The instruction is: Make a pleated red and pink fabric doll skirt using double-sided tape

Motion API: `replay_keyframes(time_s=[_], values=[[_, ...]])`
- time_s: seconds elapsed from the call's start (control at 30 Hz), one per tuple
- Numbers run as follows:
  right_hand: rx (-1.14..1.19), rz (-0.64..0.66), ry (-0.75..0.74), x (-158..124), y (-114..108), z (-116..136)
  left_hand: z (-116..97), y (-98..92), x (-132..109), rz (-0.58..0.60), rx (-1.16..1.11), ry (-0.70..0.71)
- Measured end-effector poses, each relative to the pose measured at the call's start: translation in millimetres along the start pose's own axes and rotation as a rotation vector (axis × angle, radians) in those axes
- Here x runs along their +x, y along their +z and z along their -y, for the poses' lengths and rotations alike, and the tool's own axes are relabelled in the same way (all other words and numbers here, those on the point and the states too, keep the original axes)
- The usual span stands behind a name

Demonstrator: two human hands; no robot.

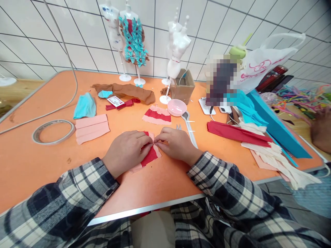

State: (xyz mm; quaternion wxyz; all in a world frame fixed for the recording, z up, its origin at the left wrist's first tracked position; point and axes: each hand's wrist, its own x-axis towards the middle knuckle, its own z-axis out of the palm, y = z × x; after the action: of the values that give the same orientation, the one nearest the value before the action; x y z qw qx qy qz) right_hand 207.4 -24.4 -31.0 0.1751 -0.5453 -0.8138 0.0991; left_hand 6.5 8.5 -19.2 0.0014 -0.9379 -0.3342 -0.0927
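Note:
A red and pink piece of crepe paper [150,156] lies on the orange table in front of me. My left hand [129,148] rests over its left part, thumb and forefinger pinching its pink edge. From the other side my right hand [176,143] pinches the same edge, its fingertips almost touching the left ones. Just beyond lies a second red and pink crepe paper piece [157,114], flat and fan-shaped. Scissors [178,127] show partly behind my right hand, beside a grey strip-like tool [190,129]. Part of the held piece is hidden under my left hand.
A pink bowl [177,107], a cardboard box [183,86] and small white dress forms [178,43] stand toward the tiled wall. A tape roll [53,132] and folded pink paper [92,128] lie left. Red paper [238,133] lies right; another person's hand [321,129] shows far right.

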Motion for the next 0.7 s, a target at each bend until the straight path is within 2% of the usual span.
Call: replay_keyframes(time_s=[0.13, 0.3, 0.7], values=[[0.023, 0.017, 0.008, -0.1, 0.4, -0.7, 0.1, 1.4, 0.5, 0.028, -0.037, -0.027], [0.140, -0.054, 0.027, -0.1, 1.1, -4.0, 1.7, 3.3, -0.3, 0.054, -0.048, -0.054], [0.014, 0.072, 0.071, 5.1, 1.9, 3.1, -0.4, 2.8, 1.9, 0.106, -0.064, -0.074]])
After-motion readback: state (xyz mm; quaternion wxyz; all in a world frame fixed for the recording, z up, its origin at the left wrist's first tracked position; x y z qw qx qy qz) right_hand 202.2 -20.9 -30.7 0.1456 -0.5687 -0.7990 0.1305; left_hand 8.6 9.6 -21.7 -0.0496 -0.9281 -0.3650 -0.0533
